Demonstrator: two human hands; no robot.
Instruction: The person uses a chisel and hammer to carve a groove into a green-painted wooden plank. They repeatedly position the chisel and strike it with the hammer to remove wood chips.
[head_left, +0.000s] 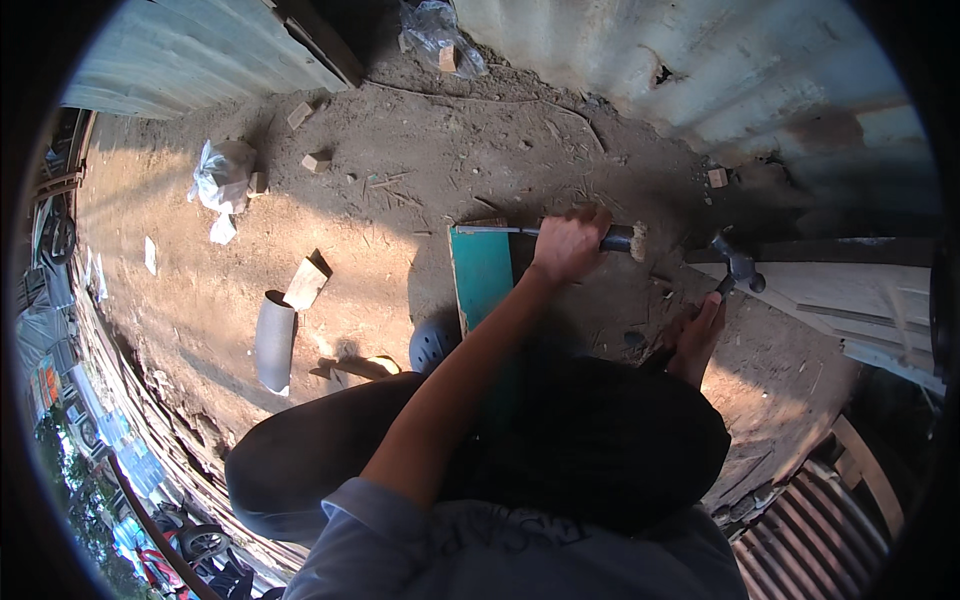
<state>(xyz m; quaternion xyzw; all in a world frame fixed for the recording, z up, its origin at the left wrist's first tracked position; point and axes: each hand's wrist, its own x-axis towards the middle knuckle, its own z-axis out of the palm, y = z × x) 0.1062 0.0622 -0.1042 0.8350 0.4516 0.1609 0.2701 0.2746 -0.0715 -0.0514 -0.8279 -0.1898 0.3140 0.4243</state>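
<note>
My left hand [570, 247] is wrapped round the dark handle of a chisel [622, 239]. The tool lies sideways, its thin metal blade pointing left along the far end of a green board [482, 275]; whether the tip bites into the wood I cannot tell. The board runs back toward my knees, its near part hidden by my forearm and legs. To the right, my right hand [697, 338] grips a hammer [739, 266] by its dark handle. The hammer's metal head is a short way right of the chisel's frayed handle end, apart from it.
Wood offcuts [305, 281] and a grey curved piece [274, 345] lie on the dirt floor at left. Farther off sits a plastic bag [222, 180]. Corrugated metal sheets [690, 60] stand at the back. White panels [850, 290] lean at right. A blue clog [431, 345] shows beside the board.
</note>
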